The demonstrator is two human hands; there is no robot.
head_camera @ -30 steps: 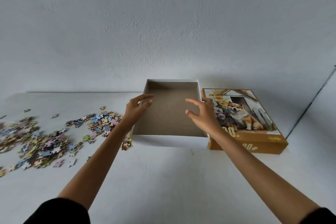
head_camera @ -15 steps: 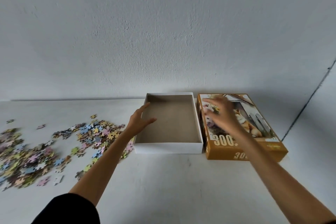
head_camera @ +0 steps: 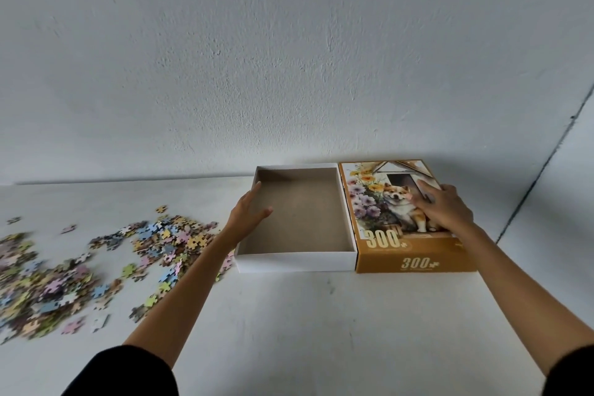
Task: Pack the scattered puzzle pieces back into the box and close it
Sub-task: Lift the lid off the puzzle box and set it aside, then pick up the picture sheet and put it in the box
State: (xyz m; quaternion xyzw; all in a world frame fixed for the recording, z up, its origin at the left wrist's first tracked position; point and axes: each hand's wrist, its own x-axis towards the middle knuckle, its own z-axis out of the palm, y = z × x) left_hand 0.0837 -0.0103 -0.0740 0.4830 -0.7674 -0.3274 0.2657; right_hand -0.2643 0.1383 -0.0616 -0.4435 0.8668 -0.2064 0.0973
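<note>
- The shallow white cardboard box base (head_camera: 295, 262) with a brown inside sits on the white table (head_camera: 321, 325), near the far edge by the textured white wall (head_camera: 289, 58). Its open side faces up and its bare brown floor shows.
- The orange cardboard lid (head_camera: 414, 262), printed with a dog, flowers and "300", lies picture side up just beside the base on its right. Their long sides touch or nearly touch.
- The loose pastel puzzle pieces (head_camera: 96, 260) lie scattered on the table left of the base. The nearest ones reach its front left corner.
- The left hand (head_camera: 247, 215) is at the left wall of the base, fingers straight and together and the thumb spread out over the inside. It holds nothing, and whether it touches the wall cannot be told.
- The right hand (head_camera: 446, 209) rests flat on top of the lid with fingers extended and slightly spread, gripping nothing.
- Both forearms are bare, with black sleeves (head_camera: 128, 373) at the bottom edge.
</note>
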